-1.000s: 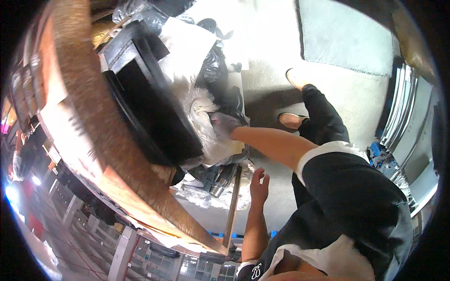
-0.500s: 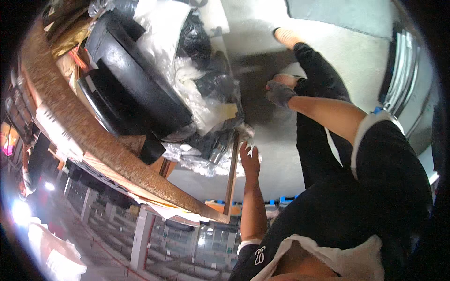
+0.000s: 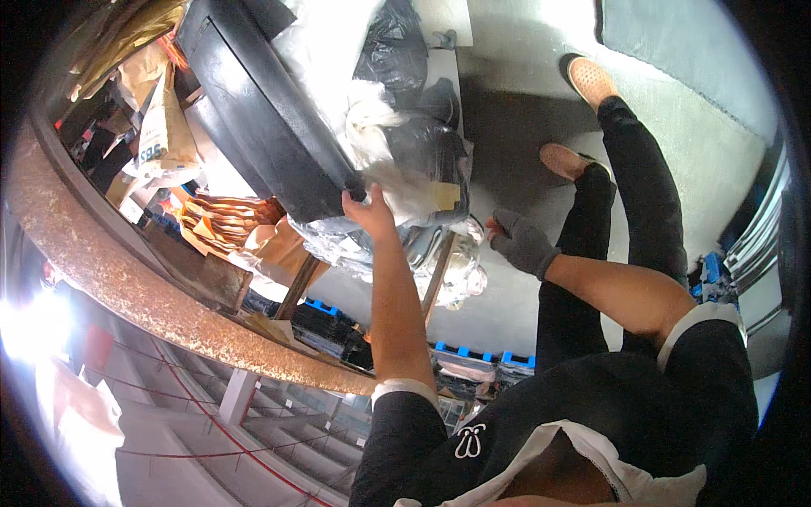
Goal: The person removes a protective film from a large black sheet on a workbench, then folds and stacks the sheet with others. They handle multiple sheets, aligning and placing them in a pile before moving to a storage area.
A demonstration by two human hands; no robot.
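My bare left hand [image 3: 369,213] grips the lower corner of a long black plastic panel [image 3: 258,101], thumb and fingers at its edge. The panel leans on a heap of clear and black plastic bags [image 3: 393,59]. White crumpled plastic film [image 3: 370,118] lies between the panel and the bags. My right hand [image 3: 519,243], in a grey glove, is held in front of my body, right of the heap. Its fingers are curled in, with nothing seen in them.
A rusty curved beam [image 3: 169,308] runs along the left. Behind it are brown folded paper [image 3: 228,224] and a paper sack [image 3: 165,139]. A thin post [image 3: 438,279] stands below the heap. My shoes [image 3: 590,80] are on grey floor; blue-edged crates [image 3: 465,351] stand beyond.
My left hand has moved up and left from beside the post to the black panel's corner. My gloved right hand has come lower, closer to my body. The whole view has shifted.
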